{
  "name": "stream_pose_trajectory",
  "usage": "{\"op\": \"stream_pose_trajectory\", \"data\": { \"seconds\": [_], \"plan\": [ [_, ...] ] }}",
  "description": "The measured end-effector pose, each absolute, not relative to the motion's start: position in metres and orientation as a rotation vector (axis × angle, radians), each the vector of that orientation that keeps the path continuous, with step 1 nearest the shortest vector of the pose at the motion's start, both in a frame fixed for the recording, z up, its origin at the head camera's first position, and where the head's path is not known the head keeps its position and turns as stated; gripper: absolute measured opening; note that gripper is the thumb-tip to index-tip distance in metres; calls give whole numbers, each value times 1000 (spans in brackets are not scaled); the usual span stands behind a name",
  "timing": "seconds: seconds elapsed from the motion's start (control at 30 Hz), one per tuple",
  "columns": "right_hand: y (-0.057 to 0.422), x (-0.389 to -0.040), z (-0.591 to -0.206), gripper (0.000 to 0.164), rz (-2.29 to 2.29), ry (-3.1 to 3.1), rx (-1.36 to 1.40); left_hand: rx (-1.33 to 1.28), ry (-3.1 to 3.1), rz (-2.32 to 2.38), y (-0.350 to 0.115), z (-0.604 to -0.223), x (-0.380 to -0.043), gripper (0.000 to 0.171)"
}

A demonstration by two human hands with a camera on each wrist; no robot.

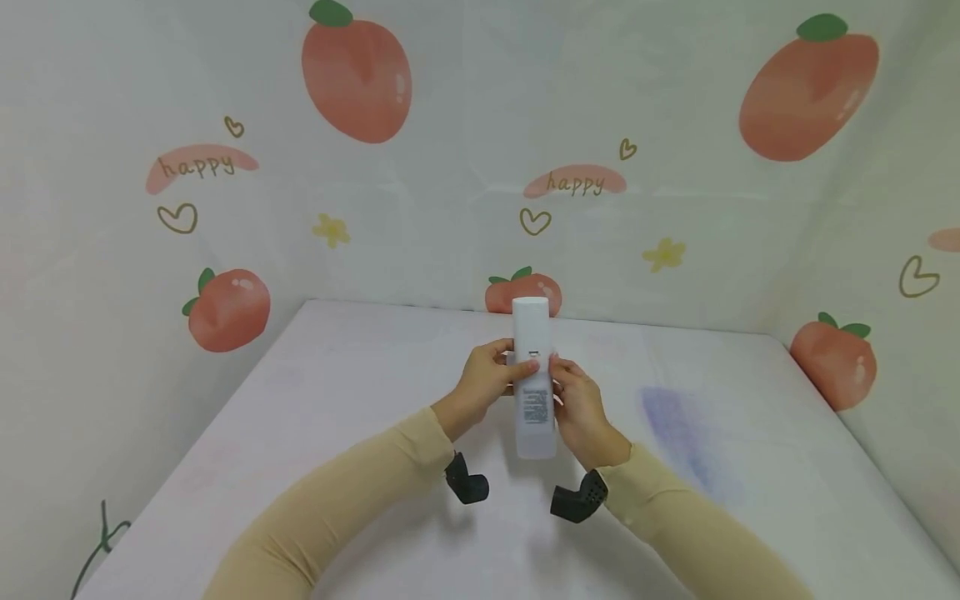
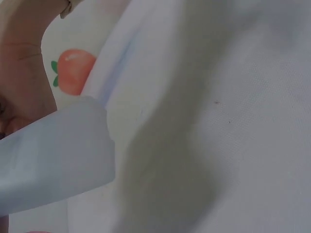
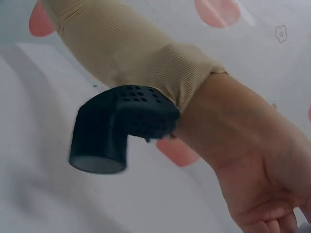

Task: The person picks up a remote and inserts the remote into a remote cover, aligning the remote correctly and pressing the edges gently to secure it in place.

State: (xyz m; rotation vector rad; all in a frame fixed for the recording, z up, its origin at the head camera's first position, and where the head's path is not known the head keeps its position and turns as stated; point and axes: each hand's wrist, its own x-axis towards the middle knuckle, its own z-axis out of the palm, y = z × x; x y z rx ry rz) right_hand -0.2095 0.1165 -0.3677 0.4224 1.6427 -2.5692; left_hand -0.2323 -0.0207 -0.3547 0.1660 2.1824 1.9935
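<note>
A long, narrow white plastic case (image 1: pixel 531 325) is held upright in front of me, a block of small grey print and a small dark notch on its near face. Its lower end looks paler and slightly see-through. My left hand (image 1: pixel 482 382) grips it from the left, thumb across the near face by the notch, other fingers behind. At the right edge, my right hand (image 1: pixel 583 410) holds it with bent fingers, partly hidden by the case. The left wrist view shows one blunt end of the case (image 2: pixel 63 155) close up; the right wrist view shows the left hand (image 3: pixel 262 179) and its wrist.
A pale cloth-covered table (image 1: pixel 360 358) lies under both hands, with a purple smudge (image 1: pixel 678 429) at the right. Behind it hangs a white curtain (image 1: pixel 450 167) printed with fruit. Black wrist cameras (image 1: pixel 467 482) sit at both cuffs. A green cord (image 1: pixel 103 537) shows at lower left.
</note>
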Motion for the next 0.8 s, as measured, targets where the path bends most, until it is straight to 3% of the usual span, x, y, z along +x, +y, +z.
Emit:
{"op": "stream_pose_trajectory", "data": {
  "seconds": [0.47,0.8],
  "plan": [
    [126,-235,-357,16,-2438,1945,392,235,2168,1879,-26,-350,-232,44],
    [128,-221,-358,13,-2338,1900,253,209,2145,1907,-28,-350,-230,41]
  ]
}}
